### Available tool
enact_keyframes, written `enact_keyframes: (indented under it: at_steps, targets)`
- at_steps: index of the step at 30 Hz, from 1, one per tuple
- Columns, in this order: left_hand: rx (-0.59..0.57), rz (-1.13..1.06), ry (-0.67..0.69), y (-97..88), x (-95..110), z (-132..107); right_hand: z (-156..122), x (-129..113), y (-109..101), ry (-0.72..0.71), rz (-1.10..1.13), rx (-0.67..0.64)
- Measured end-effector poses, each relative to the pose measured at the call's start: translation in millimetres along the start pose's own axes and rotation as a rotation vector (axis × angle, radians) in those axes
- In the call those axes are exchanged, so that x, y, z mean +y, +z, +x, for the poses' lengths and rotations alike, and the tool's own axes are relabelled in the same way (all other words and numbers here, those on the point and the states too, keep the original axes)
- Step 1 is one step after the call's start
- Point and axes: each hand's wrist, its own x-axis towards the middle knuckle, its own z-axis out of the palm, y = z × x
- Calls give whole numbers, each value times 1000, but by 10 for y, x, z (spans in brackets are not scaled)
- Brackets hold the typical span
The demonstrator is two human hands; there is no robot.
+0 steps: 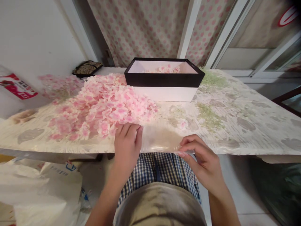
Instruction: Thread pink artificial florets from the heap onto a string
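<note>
A heap of pink fabric flower petals (103,106) lies on the left half of the table (235,119). My left hand (128,141) rests at the heap's near edge with its fingers curled and pressed together on the table's front edge. My right hand (199,160) pinches the near edge of a clear plastic sheet or bag (160,138) that lies flat between both hands. Behind stands a black-rimmed white box (164,80) holding some pink petals.
A dark patterned pouch (87,68) lies at the back left by the wall. White plastic bags (42,191) sit on the floor to the left, below the table. A dotted curtain hangs behind the box. A single petal (182,124) lies apart near the middle.
</note>
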Motion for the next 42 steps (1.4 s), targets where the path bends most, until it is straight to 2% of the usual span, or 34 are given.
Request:
enact_keyframes:
  at_steps: [2, 6, 11, 14, 18, 24, 28, 32, 36, 39, 42]
  targets:
    - [10, -141, 11, 15, 9, 21, 50, 11, 30, -27, -21, 27]
    - [-64, -352, 78, 31, 52, 33, 190, 6, 97, -74, -14, 25]
    - [-47, -467, 206, 17, 109, 9, 337, -5, 155, -18, 130, -114]
    - [-67, -568, 204, 15, 136, -6, 374, -4, 198, 21, 192, -166]
    - [-107, -774, 77, 2, 200, -40, 372, -26, 254, 35, 268, -132]
    - [-170, -984, -283, -52, 306, -82, 333, -52, 252, -65, 209, -73]
    - [-172, -1070, -325, -69, 330, -74, 314, -49, 237, -130, 134, -73]
    - [-176, -1121, -338, -84, 348, -89, 302, -42, 252, -186, 67, -71]
    - [-156, -1084, -329, -89, 370, -130, 294, -36, 264, -198, 54, -47]
    - [-117, -1015, -268, -77, 374, -168, 275, -31, 266, -194, 48, -51]
    - [-44, -880, -147, -67, 383, -209, 220, -29, 275, -144, 92, -51]
